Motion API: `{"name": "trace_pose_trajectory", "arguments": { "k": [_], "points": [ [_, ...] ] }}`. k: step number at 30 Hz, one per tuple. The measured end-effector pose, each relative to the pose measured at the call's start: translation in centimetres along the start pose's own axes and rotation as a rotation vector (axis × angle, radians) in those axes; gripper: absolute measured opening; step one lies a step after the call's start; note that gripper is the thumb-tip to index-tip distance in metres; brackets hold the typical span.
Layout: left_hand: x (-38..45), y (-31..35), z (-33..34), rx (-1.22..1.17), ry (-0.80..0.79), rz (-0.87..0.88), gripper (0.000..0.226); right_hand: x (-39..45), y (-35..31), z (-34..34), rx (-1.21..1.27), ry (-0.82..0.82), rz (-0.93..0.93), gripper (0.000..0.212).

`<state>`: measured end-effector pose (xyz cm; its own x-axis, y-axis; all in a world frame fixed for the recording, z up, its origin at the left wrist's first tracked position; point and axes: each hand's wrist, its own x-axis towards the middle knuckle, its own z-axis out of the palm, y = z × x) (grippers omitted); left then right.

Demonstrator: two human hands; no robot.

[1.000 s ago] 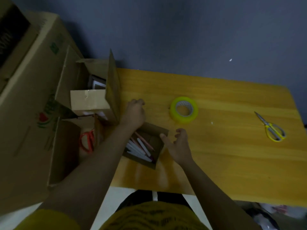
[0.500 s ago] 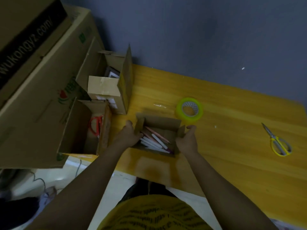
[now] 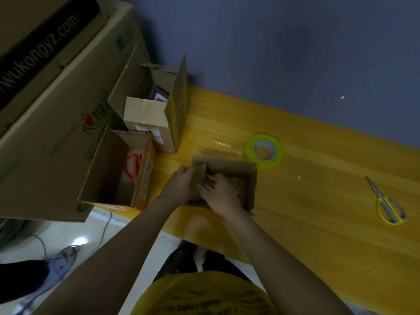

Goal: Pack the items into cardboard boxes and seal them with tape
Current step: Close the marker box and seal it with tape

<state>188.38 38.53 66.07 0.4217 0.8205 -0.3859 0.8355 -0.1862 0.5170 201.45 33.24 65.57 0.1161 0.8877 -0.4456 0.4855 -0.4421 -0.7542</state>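
Centre of frame: my left hand (image 3: 181,186) grips the left flap of the small box (image 3: 248,178) on the tabletop (image 3: 318,223), fingers curled over its edge. My right hand (image 3: 221,194) lies over the opening, fingers fairly straight, apparently pressing a flap down; pens (image 3: 210,177) barely show beneath. I judge packing of this box done, closing in hand, sealing left. The tape roll (image 3: 263,153) lies just beyond the box, the yellow scissors (image 3: 389,206) at right. Two open boxes (image 3: 145,123) wait at left. Upper left, a big carton (image 3: 41,48) reads "wukongyz.com/"; other labels are illegible.
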Motion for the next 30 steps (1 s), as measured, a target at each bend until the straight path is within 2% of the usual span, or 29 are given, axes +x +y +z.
{"name": "trace_pose_trajectory", "arguments": {
  "k": [1, 3, 6, 8, 13, 17, 22, 25, 28, 30],
  "points": [
    [0.4, 0.1, -0.6, 0.104, -0.006, 0.083, 0.051, 0.6, -0.2, 1.0, 0.017, -0.067, 0.035, 0.038],
    [1.4, 0.4, -1.6, 0.384, -0.052, 0.267, 0.057, 1.5, 0.2, 2.3, -0.115, -0.096, 0.048, 0.015],
    [3.1, 0.9, -2.3, 0.721, -0.141, 0.529, 0.052, 1.5, 1.3, 2.3, -0.279, -0.062, 0.032, 0.039],
    [3.8, 1.2, -2.4, 0.778, -0.194, 0.606, 0.04, 1.0, 2.1, 1.8, -0.312, -0.056, 0.029, 0.041],
    [4.3, 1.3, -1.3, 0.738, -0.302, 0.591, 0.034, -0.8, 4.3, 1.0, -0.297, 0.002, 0.029, 0.022],
    [4.5, 0.8, -0.2, 0.636, -0.299, 0.547, 0.022, -1.5, 4.6, 1.1, -0.213, 0.052, -0.011, 0.024],
    [5.0, 0.8, 0.7, 0.575, -0.281, 0.522, 0.017, -1.2, 5.3, 1.7, -0.195, 0.109, 0.043, 0.025],
    [5.2, 0.7, 1.6, 0.58, -0.278, 0.502, 0.015, -0.8, 5.5, 1.8, -0.201, 0.056, 0.1, 0.027],
    [5.5, 0.8, 2.1, 0.621, -0.261, 0.52, 0.018, -0.4, 5.3, 1.7, -0.203, 0.057, 0.107, 0.045],
    [5.7, 0.9, 1.9, 0.634, -0.232, 0.531, 0.019, -0.1, 5.1, 1.6, -0.211, 0.09, 0.109, 0.047]
  ]
}}
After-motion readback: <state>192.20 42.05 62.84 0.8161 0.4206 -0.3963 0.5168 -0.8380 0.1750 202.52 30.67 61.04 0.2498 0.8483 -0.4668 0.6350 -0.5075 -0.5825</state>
